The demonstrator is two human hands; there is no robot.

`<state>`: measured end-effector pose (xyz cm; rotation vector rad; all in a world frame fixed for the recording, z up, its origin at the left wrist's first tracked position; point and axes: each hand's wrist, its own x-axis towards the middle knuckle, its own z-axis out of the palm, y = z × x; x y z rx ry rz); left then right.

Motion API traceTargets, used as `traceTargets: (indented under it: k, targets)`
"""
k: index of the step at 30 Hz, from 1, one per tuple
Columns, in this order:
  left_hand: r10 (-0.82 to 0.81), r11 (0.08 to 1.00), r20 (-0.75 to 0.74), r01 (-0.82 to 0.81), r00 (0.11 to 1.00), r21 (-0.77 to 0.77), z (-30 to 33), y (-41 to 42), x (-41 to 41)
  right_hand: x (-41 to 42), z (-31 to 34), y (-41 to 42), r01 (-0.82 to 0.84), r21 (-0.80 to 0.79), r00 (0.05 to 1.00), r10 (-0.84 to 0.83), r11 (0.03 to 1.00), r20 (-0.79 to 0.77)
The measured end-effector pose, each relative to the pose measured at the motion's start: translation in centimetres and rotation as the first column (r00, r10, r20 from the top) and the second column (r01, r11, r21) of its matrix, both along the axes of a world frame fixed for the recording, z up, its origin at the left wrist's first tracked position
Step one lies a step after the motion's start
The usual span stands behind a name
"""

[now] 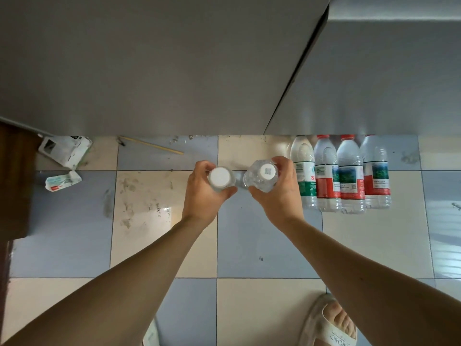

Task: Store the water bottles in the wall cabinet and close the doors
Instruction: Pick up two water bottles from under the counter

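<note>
Two clear bottles were seen cap-on from above: the white-capped left bottle (221, 179) and the right bottle (262, 176), side by side. Four more labelled bottles (349, 176) stood in a row on the floor, far right, beneath the grey cabinet doors (149, 66).

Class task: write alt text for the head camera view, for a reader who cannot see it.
Seen from above, the left hand and right hand each hold a clear plastic water bottle with a white cap over a blue and cream tiled floor. Four more bottles stand below the grey cabinet; paper litter lies at left.
</note>
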<state>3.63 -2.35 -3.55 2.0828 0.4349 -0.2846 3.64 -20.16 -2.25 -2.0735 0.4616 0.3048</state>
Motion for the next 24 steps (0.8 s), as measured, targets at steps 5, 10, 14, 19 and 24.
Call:
traceTargets:
  k: [5, 10, 14, 19, 24]
  targets:
    - [-0.037, 0.996, -0.199, 0.019, 0.979, -0.091, -1.5, 0.4, -0.1, -0.3, -2.2, -0.9, 0.039, 0.157, 0.979, -0.006, 0.987, -0.202]
    - [0.005, 0.982, -0.193, -0.041, 0.981, -0.184, -3.5, 0.5, -0.1, -0.2, -4.7, -0.8, 0.141, 0.364, 0.968, -0.050, 0.921, -0.248]
    - [0.031, 0.975, -0.187, -0.071, 0.982, -0.210, -3.9, 0.3, -0.4, 0.1, -4.7, 0.0, 0.180, 0.395, 0.975, -0.109, 0.901, -0.195]
    - [0.093, 0.953, -0.230, -0.154, 0.969, -0.262, -1.1, 1.0, -1.6, -1.1, -1.4, 0.5, 0.240, 0.436, 0.963, -0.156, 0.867, -0.221]
    - [0.078, 0.958, -0.209, -0.132, 0.975, -0.254, 6.0, 2.2, -2.0, -2.0, 5.9, 0.7, 0.116, 0.424, 0.984, -0.046, 0.898, -0.171]
